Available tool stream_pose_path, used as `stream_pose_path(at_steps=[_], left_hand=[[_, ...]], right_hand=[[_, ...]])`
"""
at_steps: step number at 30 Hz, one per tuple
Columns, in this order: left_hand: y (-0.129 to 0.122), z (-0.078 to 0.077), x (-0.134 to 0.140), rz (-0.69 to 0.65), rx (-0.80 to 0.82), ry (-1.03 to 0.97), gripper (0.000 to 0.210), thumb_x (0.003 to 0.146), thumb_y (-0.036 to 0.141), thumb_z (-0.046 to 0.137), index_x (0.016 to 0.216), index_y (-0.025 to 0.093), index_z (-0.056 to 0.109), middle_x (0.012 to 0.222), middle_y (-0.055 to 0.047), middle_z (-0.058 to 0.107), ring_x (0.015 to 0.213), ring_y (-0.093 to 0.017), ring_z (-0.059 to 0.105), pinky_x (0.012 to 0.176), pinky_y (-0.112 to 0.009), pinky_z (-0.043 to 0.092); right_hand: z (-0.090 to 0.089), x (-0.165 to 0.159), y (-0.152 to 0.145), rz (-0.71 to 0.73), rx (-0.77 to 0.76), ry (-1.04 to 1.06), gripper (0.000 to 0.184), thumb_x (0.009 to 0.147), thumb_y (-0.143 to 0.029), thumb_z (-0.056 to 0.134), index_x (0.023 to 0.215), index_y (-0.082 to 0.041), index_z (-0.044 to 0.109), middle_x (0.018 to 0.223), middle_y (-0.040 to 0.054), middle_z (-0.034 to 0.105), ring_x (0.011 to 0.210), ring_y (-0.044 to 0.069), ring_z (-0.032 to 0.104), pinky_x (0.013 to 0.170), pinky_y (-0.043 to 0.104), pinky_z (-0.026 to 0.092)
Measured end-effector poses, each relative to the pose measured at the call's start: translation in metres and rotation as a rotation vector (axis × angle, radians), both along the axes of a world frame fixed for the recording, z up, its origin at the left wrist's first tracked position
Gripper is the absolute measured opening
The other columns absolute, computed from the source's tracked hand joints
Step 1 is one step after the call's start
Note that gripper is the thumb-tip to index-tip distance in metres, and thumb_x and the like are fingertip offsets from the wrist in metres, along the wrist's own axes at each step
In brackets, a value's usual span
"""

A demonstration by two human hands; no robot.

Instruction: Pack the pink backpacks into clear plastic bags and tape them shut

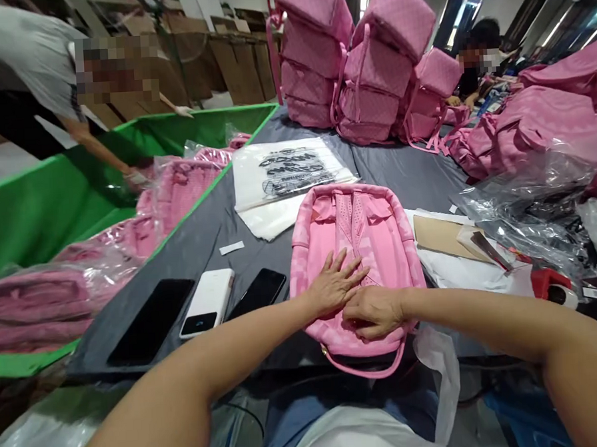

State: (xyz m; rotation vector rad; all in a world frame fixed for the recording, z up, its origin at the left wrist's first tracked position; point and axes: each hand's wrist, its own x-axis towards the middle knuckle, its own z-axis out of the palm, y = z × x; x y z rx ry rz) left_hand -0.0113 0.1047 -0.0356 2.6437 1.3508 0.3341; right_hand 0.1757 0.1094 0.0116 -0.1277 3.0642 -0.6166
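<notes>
Near edge of table [213, 228]: pink backpack [360, 247] lies flat, back panel up, its carry handle [366, 370] hanging just over the near edge. Fabric is soft and padded, with a perforated mesh strip down the middle and two shoulder straps running away from the viewer.

Left hand [334, 285] lies palm down on the lower back panel, fingers spread flat; grip wide, holding nothing. Right hand [376, 309] rests just beside it, touching the panel, fingers curled under. Cannot tell whether its grip pinches any fabric.

Left of the backpack, on bare dark grey cloth: black phone [259, 292], white power bank [208, 301], larger black phone [151, 321], all flat, glossy, rectangular, set apart from each other. Small white label [231, 248] lies beyond them. Open room is the strip between phones and backpack.

Right of the backpack: white sheets, a brown cardboard piece [436, 236], a red tape dispenser [549, 282], and crumpled clear plastic wrap [527, 198]. That side is crowded.

Beyond the backpack: stack of printed clear poly bags [288, 170], smooth and flat.

Left of the table edge: green bin [37, 210] holding bagged pink backpacks; another person's hand [136, 178] reaches into it.

Far end: stacked pink backpacks [365, 66], quilted texture, piled high. A second person sits behind them.
</notes>
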Motion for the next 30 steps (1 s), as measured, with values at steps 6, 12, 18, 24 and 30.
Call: stream_pose_path(at_steps=[6,12,18,24,30], left_hand=[[0.0,-0.005,0.006,0.45,0.048,-0.081,0.054,0.103,0.048,0.041,0.156,0.036,0.044,0.171,-0.008,0.028,0.159,-0.045,0.007,0.121,-0.073,0.015],[0.006,0.003,0.008,0.449,-0.025,-0.05,0.065,0.099,0.057,0.05,0.159,0.036,0.037,0.172,-0.011,0.023,0.158,-0.047,0.011,0.122,-0.072,0.012],[-0.056,-0.003,-0.009,0.317,-0.043,0.027,0.079,0.092,0.064,0.056,0.161,0.035,0.033,0.17,-0.014,0.028,0.153,-0.049,0.026,0.119,-0.067,0.024],[-0.012,0.058,0.003,0.389,-0.098,0.02,0.074,0.101,0.067,0.027,0.137,0.014,0.063,0.111,-0.02,0.075,0.111,-0.037,0.068,0.109,-0.061,0.04],[0.046,0.025,0.017,0.456,-0.025,-0.173,0.079,0.092,0.073,0.047,0.16,0.034,0.036,0.174,-0.01,0.016,0.156,-0.05,0.015,0.121,-0.076,0.01]], right_hand=[[-0.05,0.001,0.012,-0.015,0.073,0.17,0.007,0.085,-0.024,0.055,0.092,-0.022,0.057,0.078,0.0022,0.061,0.073,0.02,0.054,0.076,0.036,0.042],[-0.053,-0.001,0.014,-0.187,0.252,0.269,0.008,0.085,-0.025,0.05,0.084,-0.02,0.056,0.08,0.0068,0.06,0.076,0.022,0.054,0.08,0.039,0.044],[-0.029,0.006,-0.021,-0.369,0.441,0.424,0.019,0.092,-0.021,0.052,0.106,-0.019,0.065,0.101,0.0112,0.07,0.092,0.023,0.062,0.087,0.04,0.05],[0.008,0.003,0.08,-1.13,0.481,0.341,0.049,0.093,-0.019,0.049,0.141,-0.017,0.058,0.149,0.0178,0.056,0.139,0.029,0.051,0.115,0.051,0.041],[0.016,0.006,0.128,-1.106,0.37,-0.256,0.046,0.102,-0.024,0.041,0.142,-0.016,0.06,0.149,0.0163,0.058,0.135,0.026,0.059,0.107,0.039,0.049]])
